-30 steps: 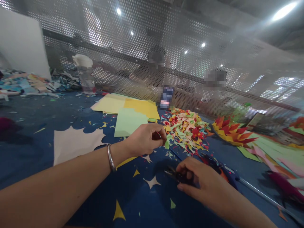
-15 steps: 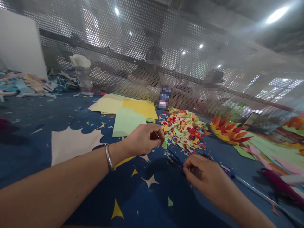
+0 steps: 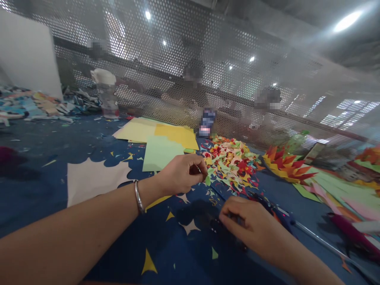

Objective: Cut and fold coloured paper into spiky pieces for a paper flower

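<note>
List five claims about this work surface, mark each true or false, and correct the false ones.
1. The left hand pinches a small green paper piece. True.
2. The silver bracelet is on the right arm. False: the bracelet is on the left arm.
3. A pale four-pointed scrap lies on the dark blue surface. True.
4. The paper pile is all one colour. False: the pile mixes red, yellow, green and more.
5. The magenta object lies at the right. True.
</note>
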Available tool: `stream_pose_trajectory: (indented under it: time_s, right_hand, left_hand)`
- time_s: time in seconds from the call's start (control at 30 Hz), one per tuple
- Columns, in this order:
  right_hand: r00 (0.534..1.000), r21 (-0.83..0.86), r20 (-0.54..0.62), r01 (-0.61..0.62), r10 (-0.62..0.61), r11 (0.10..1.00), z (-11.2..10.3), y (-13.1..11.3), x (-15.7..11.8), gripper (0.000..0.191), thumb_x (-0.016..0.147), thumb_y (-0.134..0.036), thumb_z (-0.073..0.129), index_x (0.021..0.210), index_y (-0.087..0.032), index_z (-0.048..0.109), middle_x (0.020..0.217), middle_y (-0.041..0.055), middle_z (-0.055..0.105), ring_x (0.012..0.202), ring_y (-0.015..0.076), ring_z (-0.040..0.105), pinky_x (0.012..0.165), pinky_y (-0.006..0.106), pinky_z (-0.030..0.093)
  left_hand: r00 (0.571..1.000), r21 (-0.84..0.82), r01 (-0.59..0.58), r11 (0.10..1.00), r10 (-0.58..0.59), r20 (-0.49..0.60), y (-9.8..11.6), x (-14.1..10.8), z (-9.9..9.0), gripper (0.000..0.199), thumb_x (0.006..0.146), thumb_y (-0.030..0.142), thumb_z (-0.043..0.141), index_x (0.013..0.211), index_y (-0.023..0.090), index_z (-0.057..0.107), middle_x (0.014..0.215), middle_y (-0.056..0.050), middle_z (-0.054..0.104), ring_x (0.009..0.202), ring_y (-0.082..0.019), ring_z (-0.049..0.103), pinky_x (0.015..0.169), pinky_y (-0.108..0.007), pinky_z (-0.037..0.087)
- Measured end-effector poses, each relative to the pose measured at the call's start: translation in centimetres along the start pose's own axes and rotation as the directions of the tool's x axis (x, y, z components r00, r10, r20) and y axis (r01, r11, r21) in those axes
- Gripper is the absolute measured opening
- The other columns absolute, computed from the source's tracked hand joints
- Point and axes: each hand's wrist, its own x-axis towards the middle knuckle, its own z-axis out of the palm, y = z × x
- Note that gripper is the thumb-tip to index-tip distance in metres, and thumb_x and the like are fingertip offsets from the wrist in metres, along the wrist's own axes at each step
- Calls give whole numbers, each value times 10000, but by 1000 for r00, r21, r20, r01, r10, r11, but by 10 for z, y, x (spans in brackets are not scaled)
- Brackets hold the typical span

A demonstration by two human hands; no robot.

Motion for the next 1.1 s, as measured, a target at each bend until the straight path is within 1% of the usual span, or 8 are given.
stream_pose_trajectory:
  time_s: [0.1, 0.17, 0.4, 0.63, 0.73, 0.87, 1.0, 1.1]
  right_hand:
    - [998, -77, -60, -8, 3, 997, -1, 3, 9, 127, 843, -190, 504, 795, -200, 621, 791, 17, 607, 742, 163, 557, 655, 268, 387]
    - [997, -130, -71, -8, -2, 991, 0, 4, 14, 106, 822, -168, 522, 831, -196, 625, 822, 30, 609, 771, 179, 555, 674, 282, 392]
    - [998, -238, -50, 28, -41, 971, 5, 6, 26, 119, 804, -142, 526, 855, -175, 629, 850, 48, 579, 724, 164, 522, 634, 281, 387]
    - [998, -259, -53, 29, -44, 965, 5, 5, 33, 118, 799, -127, 505, 802, -173, 614, 812, 37, 571, 716, 164, 518, 620, 280, 372]
    - [996, -218, -72, 32, -48, 976, 5, 6, 34, 112, 803, -126, 498, 780, -176, 595, 790, 29, 571, 699, 158, 515, 606, 274, 365]
    - [992, -62, -117, 37, -44, 997, -1, 9, 32, 101, 827, -153, 499, 759, -189, 564, 766, 9, 571, 678, 138, 513, 605, 258, 376]
    - [983, 53, -166, 86, -76, 995, -9, 12, 28, 119, 845, -165, 501, 736, -195, 540, 779, 8, 558, 700, 133, 510, 618, 247, 389]
    - [983, 135, -158, 113, -91, 984, -10, 14, 26, 120, 855, -190, 507, 737, -194, 533, 786, 11, 550, 719, 137, 510, 632, 249, 398]
  left_hand:
    - [1000, 14, 1, 1000, -1, 4, 2, 0, -1, 65, 693, 159, 531, 748, 182, 556, 698, 11, 599, 615, -103, 564, 558, -202, 423]
    - [1000, 25, 0, 1000, 0, 3, 3, 0, -1, 66, 691, 157, 532, 748, 179, 558, 707, 8, 601, 619, -103, 566, 563, -202, 425]
    - [1000, 67, -18, 998, 19, -12, 1, 0, -1, 58, 706, 171, 541, 757, 176, 567, 720, 8, 595, 623, -103, 560, 571, -209, 430]
    - [999, 89, -37, 995, 38, -10, 1, 0, -2, 52, 710, 161, 541, 751, 173, 570, 711, 13, 587, 613, -99, 552, 560, -209, 427]
    - [999, 101, -41, 994, 42, -10, 2, 0, -3, 59, 710, 152, 533, 746, 175, 574, 711, 16, 583, 612, -98, 551, 556, -210, 424]
    - [1000, 107, -13, 994, 16, -23, 1, 0, -4, 69, 699, 144, 528, 738, 177, 575, 708, 14, 592, 614, -100, 556, 549, -211, 419]
    - [998, 58, 49, 997, -51, 42, 3, -1, -5, 101, 691, 125, 501, 752, 174, 566, 644, 29, 572, 501, -69, 516, 484, -195, 390]
    - [996, 70, 30, 997, -36, 85, 6, -2, -5, 107, 680, 112, 500, 743, 163, 568, 642, 33, 553, 493, -58, 505, 501, -193, 402]
